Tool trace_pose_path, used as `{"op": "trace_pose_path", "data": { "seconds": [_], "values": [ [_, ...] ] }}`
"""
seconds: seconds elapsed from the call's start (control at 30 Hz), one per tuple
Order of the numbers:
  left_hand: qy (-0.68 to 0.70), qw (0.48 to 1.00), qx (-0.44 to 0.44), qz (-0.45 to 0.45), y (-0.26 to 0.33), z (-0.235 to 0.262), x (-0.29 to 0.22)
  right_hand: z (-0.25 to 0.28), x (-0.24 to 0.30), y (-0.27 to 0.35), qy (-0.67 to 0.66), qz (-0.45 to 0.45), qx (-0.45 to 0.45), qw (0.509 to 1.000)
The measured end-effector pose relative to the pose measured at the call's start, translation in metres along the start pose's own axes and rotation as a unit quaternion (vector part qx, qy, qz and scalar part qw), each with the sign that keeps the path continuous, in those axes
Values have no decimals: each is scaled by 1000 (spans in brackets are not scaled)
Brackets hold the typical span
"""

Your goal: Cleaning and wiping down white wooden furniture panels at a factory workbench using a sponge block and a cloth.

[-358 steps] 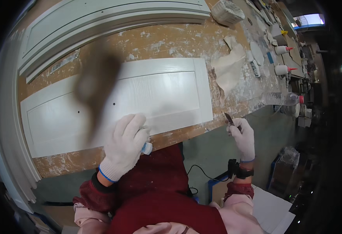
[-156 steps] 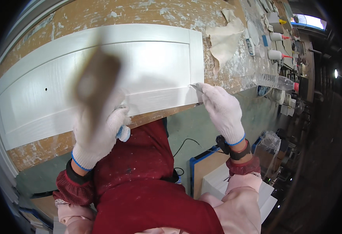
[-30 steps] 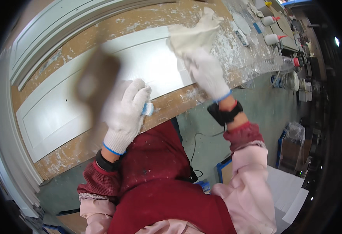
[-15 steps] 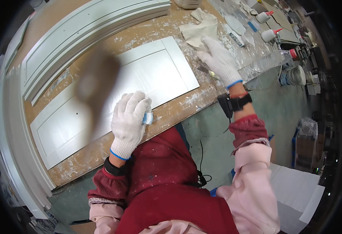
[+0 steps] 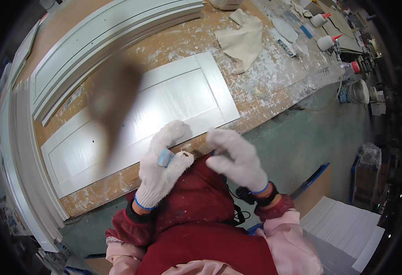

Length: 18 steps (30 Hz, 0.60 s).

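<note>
Left hand: the white-gloved left hand [image 5: 163, 172] is curled shut around a small light-blue container [image 5: 166, 158], at the near edge of the white rectangular cabinet door panel [image 5: 141, 119].
Right hand: the white-gloved right hand [image 5: 236, 158] hovers just beside it, fingers loosely bent, grip unclear.
Panel: lies flat on the paint-spattered wooden workbench [image 5: 265, 73].
Cloth: a crumpled beige cloth [image 5: 244, 41] lies beyond the panel.

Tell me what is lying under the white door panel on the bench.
The white door panel lies flat on a paint-splattered brown workbench, whose top shows around its edges. Anything beneath the panel itself is covered. The left hand overlaps its near edge, hiding that spot.
</note>
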<state>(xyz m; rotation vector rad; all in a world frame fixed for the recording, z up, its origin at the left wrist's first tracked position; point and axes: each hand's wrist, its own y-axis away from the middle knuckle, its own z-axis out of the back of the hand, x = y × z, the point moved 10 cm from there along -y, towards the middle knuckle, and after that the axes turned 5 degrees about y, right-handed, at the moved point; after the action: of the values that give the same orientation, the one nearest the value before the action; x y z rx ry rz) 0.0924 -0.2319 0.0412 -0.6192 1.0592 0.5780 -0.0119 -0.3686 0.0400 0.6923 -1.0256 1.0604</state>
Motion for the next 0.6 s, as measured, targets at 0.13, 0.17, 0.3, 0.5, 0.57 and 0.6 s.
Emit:
{"op": "trace_pose_path", "data": {
  "seconds": [0.13, 0.17, 0.3, 0.5, 0.57, 0.6],
  "values": [
    [246, 947, 129, 163, 11, -35, 13, -41, 37, 1, 92, 156, -29, 983],
    [317, 925, 111, 175, 12, -37, 16, -45, 27, -2, 32, 111, -15, 993],
    [344, 916, 163, 127, 21, -47, 25, -58, -5, 7, -154, -36, 58, 986],
    [-83, 973, 198, -88, 7, -21, -20, 36, -22, -2, -97, -144, -136, 975],
    [-191, 965, 122, -130, 5, 3, -20, 64, -8, -18, 165, -44, -166, 971],
    [-219, 963, 98, -121, 4, 14, -12, 66, 2, -26, 245, -17, -161, 956]
  ]
}}
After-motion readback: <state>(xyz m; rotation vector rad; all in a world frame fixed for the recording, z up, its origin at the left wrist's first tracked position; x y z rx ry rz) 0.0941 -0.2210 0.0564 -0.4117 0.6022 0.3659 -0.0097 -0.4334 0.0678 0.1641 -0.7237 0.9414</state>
